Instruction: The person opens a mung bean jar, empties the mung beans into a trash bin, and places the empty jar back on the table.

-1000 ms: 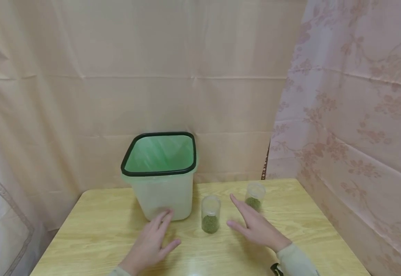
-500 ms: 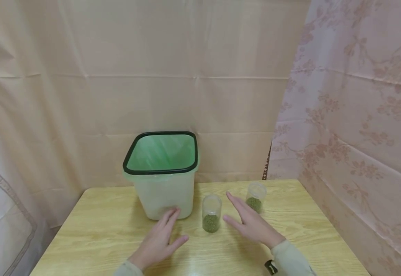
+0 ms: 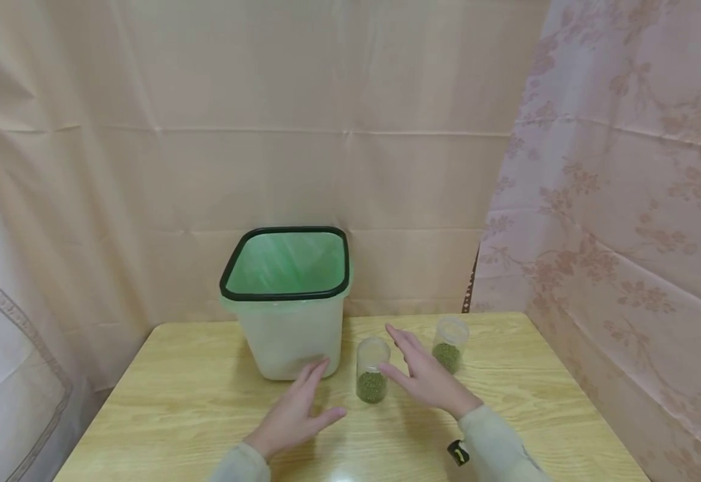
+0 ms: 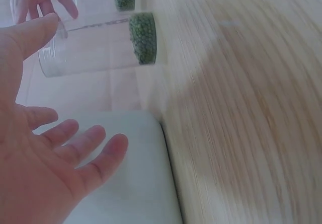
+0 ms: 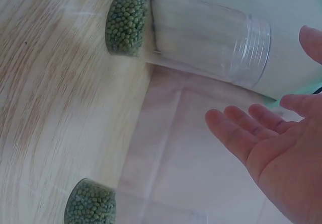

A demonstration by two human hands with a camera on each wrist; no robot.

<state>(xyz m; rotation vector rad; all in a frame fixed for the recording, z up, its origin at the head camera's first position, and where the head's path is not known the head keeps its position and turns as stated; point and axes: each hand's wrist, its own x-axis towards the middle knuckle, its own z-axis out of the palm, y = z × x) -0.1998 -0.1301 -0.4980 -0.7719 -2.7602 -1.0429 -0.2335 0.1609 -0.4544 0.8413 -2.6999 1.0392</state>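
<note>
Two clear lidless jars stand upright on the table, each with a layer of green mung beans at the bottom. The nearer jar [image 3: 372,371] is between my hands; the farther jar [image 3: 450,345] stands behind my right hand, to its right. My left hand [image 3: 296,415] hovers left of the nearer jar, fingers straight and thumb spread, holding nothing. Close to that jar's right side is my right hand [image 3: 428,378], also spread with nothing in it. In the right wrist view the mung beans [image 5: 127,23] show plainly through the jar wall.
A pale green bin [image 3: 290,335] with a black rim stands at the back left, just beyond my left fingertips. The wooden table [image 3: 163,402] ends at a beige curtain [image 3: 254,120] behind and a floral curtain [image 3: 639,234] on the right.
Both hands have moved inward toward the nearer jar, the left one rightward and the right one leftward. The jars and the bin shift slightly in view with the head camera.
</note>
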